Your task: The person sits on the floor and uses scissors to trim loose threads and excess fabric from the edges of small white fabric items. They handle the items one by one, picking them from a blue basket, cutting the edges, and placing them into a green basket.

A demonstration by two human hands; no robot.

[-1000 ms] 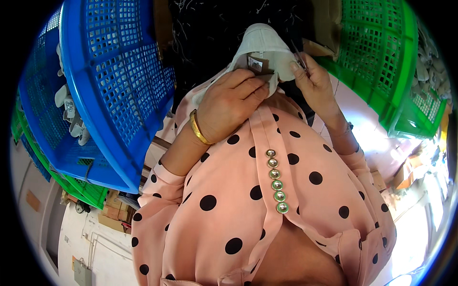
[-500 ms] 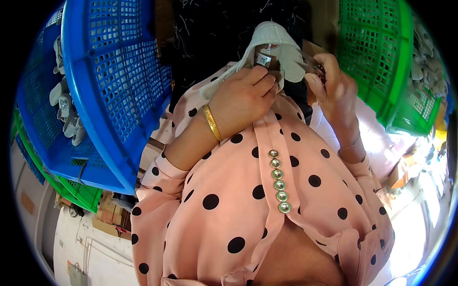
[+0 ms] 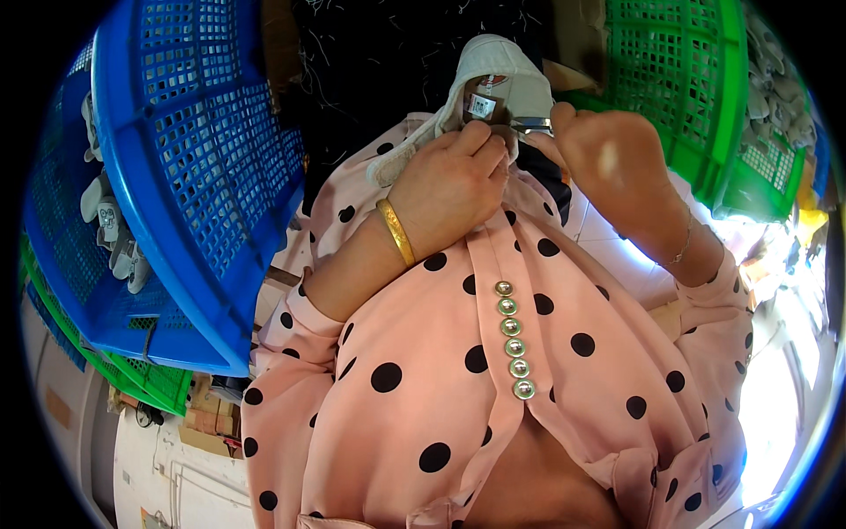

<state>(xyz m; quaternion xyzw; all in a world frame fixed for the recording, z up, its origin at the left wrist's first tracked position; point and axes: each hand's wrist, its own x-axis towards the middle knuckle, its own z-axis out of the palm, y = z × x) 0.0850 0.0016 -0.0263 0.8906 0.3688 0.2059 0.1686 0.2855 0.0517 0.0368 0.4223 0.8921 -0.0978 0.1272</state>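
Note:
A pale cream shoe upper (image 3: 498, 57) lies over my lap with its opening facing me. A white label (image 3: 482, 107) shows on the brown lining inside. My left hand (image 3: 454, 181) is closed on the upper's near edge, the fingers pinched together. My right hand (image 3: 608, 159) is curled round what look like metal thread snips (image 3: 531, 124), most of which the hand hides. Their shiny blades reach to the right edge of the shoe opening, close to my left fingertips. Whether they touch a thread is too small to tell.
On the left stands a blue mesh basket (image 3: 207, 106), with several grey-white shoes (image 3: 110, 220) beyond its near wall. A green mesh basket (image 3: 674, 79) stands at the right, more shoes (image 3: 780, 97) behind it. Dark cloth (image 3: 370, 70) strewn with thread ends lies ahead of me.
My right hand has turned over and moved left, bringing the metal blades up to the shoe opening. My left hand keeps its grip on the upper.

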